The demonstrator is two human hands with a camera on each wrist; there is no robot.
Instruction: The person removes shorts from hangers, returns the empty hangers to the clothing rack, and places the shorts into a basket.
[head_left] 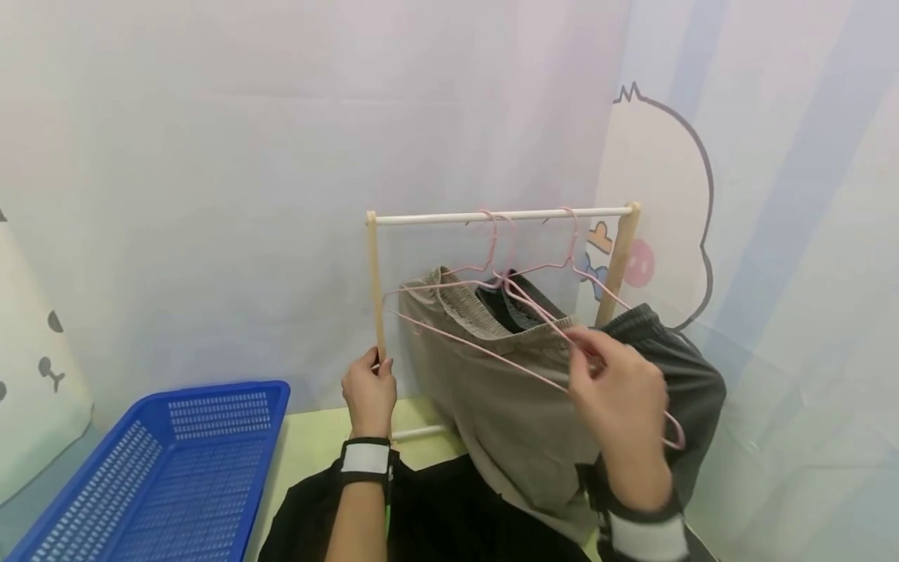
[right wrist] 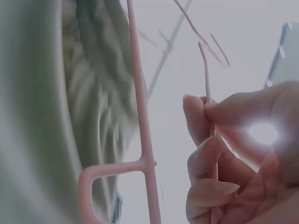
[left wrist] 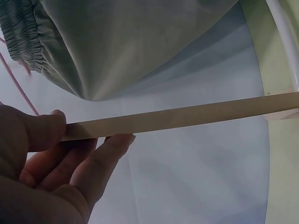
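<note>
My left hand (head_left: 370, 394) grips the light wooden left post (head_left: 374, 281) of a small clothes rack, thumb and fingers on either side of it in the left wrist view. With thumb and curled fingers, my right hand (head_left: 621, 398) pinches a pink wire hanger (head_left: 506, 360) along one of its sloping arms. This hanger carries no garment and overlaps a pair of grey-beige elastic-waist pants (head_left: 506, 421) behind it. Dark grey pants (head_left: 691, 382) hang farther right. Other pink hangers hook over the white rail (head_left: 435, 218).
A blue perforated basket (head_left: 277, 437) stands at the left on the pale yellow-green tabletop (head_left: 309, 433). Black cloth (head_left: 449, 507) lies at the near edge. White printed curtains (head_left: 246, 156) close in the back and the right side.
</note>
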